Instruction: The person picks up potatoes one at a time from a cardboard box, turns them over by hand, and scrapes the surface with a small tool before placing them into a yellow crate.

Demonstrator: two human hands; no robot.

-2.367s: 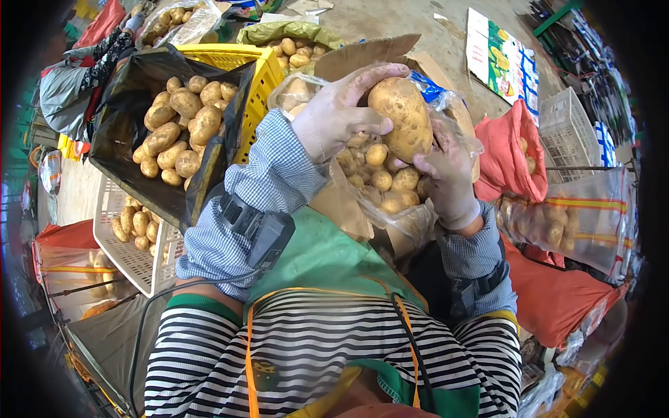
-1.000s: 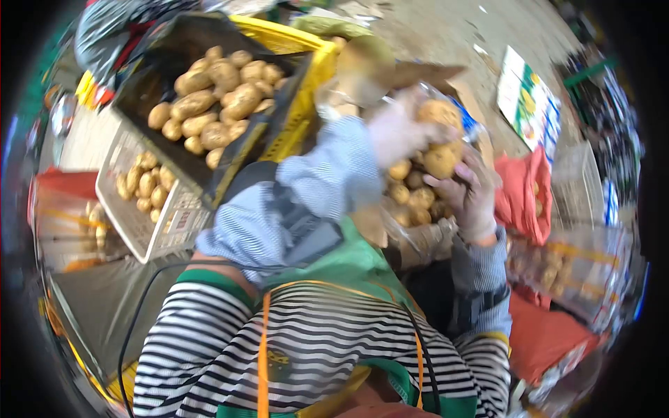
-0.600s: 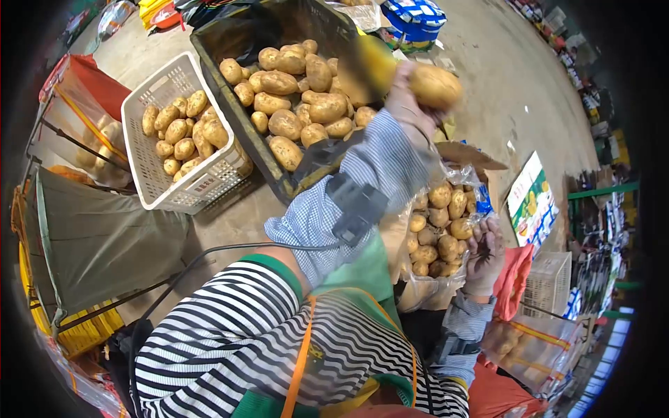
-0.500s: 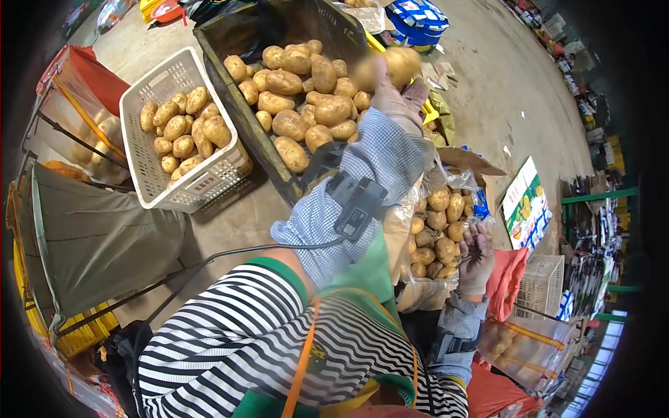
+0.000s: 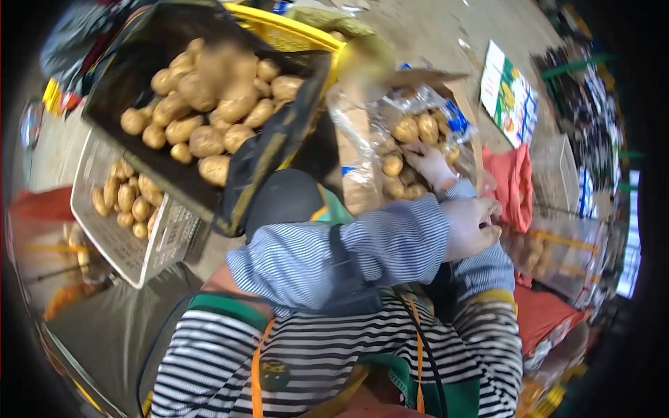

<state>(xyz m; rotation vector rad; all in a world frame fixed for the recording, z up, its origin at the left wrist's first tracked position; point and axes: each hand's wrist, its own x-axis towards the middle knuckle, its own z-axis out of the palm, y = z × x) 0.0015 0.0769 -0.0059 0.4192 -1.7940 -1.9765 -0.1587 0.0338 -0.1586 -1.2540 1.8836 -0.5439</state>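
Note:
My left hand (image 5: 474,226), gloved, extends from a blue checked sleeve across my body. It is above my right forearm, its fingers loosely curled with a gap and no object visible between them. My right hand (image 5: 430,164) reaches into a plastic-lined cardboard box (image 5: 354,132), its fingertips against potatoes (image 5: 406,130). What lies under its fingers is partly hidden. Left of the box, a dark-lined crate (image 5: 115,104) holds a heap of potatoes (image 5: 207,141); part of the heap is blurred. More potatoes (image 5: 125,197) lie in a white perforated crate (image 5: 104,245).
A yellow crate (image 5: 279,28) stands behind the dark-lined one. A printed cardboard piece (image 5: 509,97) lies on the floor beyond the box. Red cloth (image 5: 512,184) and a pale crate (image 5: 550,171) are at the right; a grey-green cover (image 5: 115,334) is at lower left.
My left hand has moved from beyond the dark-lined crate to above my right forearm. My right hand has gone from the box's side down among its potatoes. The view has turned and shifted.

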